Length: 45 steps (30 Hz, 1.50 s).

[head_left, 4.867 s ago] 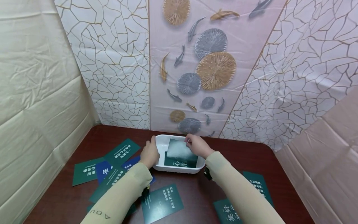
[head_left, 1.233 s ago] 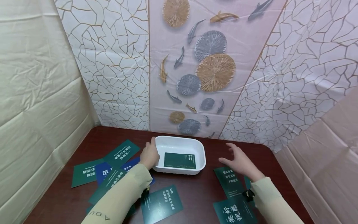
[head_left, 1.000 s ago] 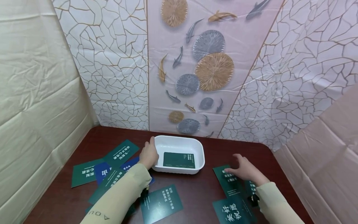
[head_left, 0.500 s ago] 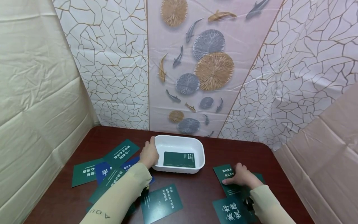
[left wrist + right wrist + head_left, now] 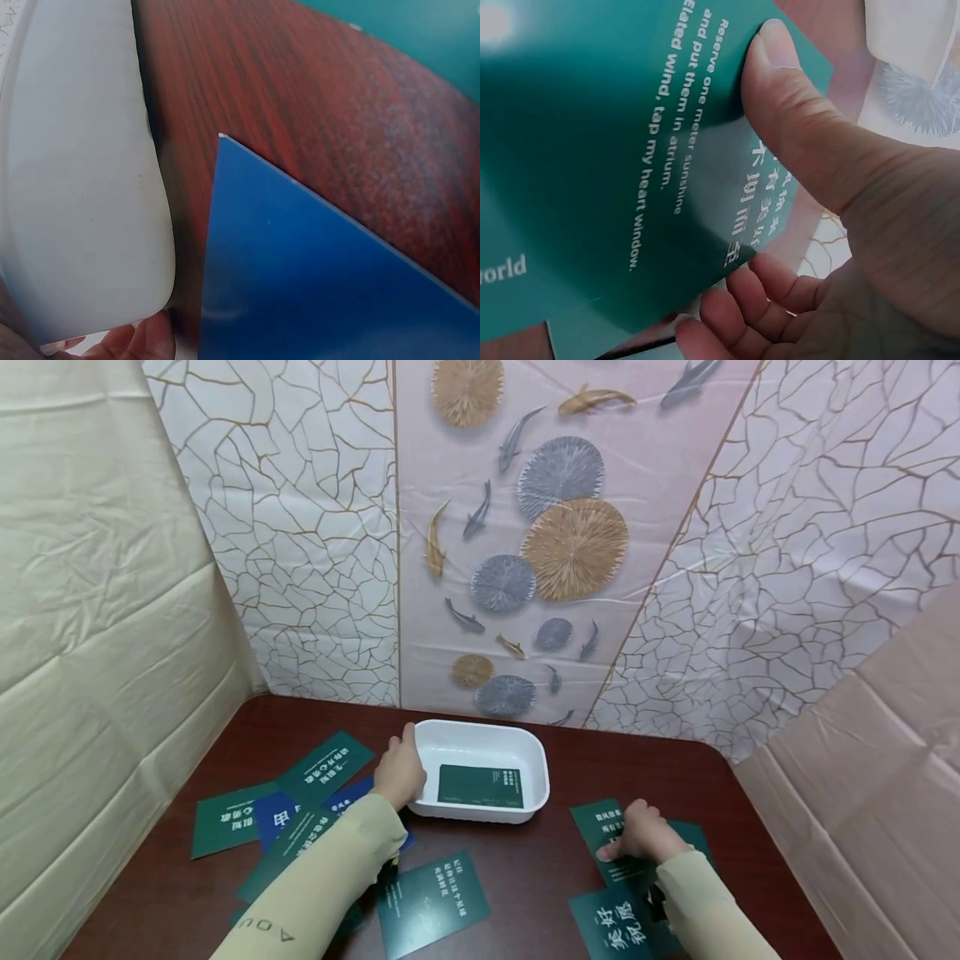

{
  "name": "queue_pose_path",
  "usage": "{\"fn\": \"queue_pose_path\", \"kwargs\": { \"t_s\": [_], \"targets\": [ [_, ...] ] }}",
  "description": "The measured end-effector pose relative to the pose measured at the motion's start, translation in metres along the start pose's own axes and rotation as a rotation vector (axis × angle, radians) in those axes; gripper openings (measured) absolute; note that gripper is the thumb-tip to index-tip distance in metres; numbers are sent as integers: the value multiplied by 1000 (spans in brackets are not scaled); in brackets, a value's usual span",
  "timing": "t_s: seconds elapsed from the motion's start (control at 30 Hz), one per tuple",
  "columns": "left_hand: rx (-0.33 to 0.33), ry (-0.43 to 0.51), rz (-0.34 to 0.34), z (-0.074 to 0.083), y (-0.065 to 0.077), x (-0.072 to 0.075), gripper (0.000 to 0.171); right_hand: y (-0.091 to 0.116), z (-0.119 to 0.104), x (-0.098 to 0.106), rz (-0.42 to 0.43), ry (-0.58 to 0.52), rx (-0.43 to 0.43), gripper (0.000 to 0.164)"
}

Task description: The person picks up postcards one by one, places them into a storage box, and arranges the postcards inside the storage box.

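Observation:
A white plastic tray (image 5: 536, 777) stands at the back middle, with a green card (image 5: 480, 787) lying in it. My left hand (image 5: 400, 768) grips the tray's left end; in the left wrist view its fingertips (image 5: 156, 334) curl round the wall's bottom corner. On the right side my right hand (image 5: 647, 833) is at another green card (image 5: 597, 827) with white print. In the right wrist view the thumb (image 5: 780, 82) lies on this card's face (image 5: 592, 150), and the curled fingers (image 5: 742, 300) meet its opposite edge.
More green cards lie close by on the right, one card (image 5: 611, 922) nearer the front. Left of the tray, green cards (image 5: 326, 768) and blue cards (image 5: 275, 817) overlap. Another green card (image 5: 433, 902) lies front-centre on the dark wooden table (image 5: 525, 893). Patterned cloth (image 5: 322, 568) hangs behind.
My right hand has left the tray, moved right and lowered onto the green card there, its fingers closing on it. The left hand stays on the tray.

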<state>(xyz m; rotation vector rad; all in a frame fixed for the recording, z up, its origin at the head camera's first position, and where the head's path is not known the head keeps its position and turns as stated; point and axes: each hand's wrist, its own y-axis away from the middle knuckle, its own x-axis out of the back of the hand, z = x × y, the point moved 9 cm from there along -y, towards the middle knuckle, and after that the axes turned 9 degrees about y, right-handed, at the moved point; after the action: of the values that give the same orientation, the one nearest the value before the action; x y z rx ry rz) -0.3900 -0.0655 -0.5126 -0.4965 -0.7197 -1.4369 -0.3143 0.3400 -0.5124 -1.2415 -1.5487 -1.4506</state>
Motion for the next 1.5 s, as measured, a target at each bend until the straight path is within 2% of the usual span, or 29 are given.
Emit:
{"fn": "queue_pose_path", "kwargs": {
  "t_s": [0.3,0.53,0.6,0.8,1.0,1.17,1.5],
  "targets": [
    [1,-10,-3,0,-2,-1,87,1,4,0,3,-52,-20,94],
    [3,-6,-4,0,-1,-2,88,-2,13,-2,-40,-107,-17,99],
    [5,-8,-8,0,-1,-2,88,-3,14,0,-36,-113,-1,91],
    [-1,-6,-6,1,-1,-2,87,-6,15,16,29,-139,30,49],
    [-2,-5,-2,0,0,-2,87,-7,16,32,86,-134,30,27],
    [-2,-8,-3,1,1,-2,87,-5,14,42,141,-131,64,19],
    [-1,-8,-5,1,1,-2,87,-4,14,55,195,-146,58,10]
  ]
}}
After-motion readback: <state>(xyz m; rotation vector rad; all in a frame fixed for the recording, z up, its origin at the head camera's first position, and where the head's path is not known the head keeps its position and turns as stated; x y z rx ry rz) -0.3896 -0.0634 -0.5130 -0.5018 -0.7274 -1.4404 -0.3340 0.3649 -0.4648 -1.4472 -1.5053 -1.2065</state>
